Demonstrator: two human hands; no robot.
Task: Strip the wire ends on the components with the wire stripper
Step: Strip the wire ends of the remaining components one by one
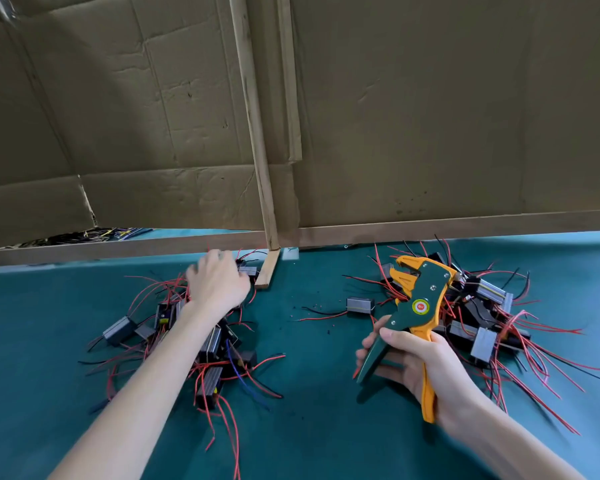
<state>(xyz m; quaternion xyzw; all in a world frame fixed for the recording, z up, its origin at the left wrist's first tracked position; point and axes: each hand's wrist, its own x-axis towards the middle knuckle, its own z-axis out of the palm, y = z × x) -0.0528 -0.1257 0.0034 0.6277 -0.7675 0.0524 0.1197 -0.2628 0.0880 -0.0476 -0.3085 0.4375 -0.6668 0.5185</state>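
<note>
On the teal-covered table (309, 427), a left pile of components (210, 375), small grey and black blocks trailing red and black wires, lay spread on the left side. The left hand (217, 289) was stretched over the far end of that pile, back upward and blurred, its fingertips near a grey block beside the foot of a wooden post (269, 271); whether its grip was holding anything could not be told. A lone component (360, 304) lay by itself near the middle of the table, its wires running out to the left. Right of it, the right hand (426, 368) had its grip wrapped around the handles of the green and orange wire stripper (418, 303), raised above the table with its jaws apart and pointing away from the person. Behind the tool lay the right pile of components (482, 337). A cardboard wall (430, 116) stood along the table's far edge.
</note>
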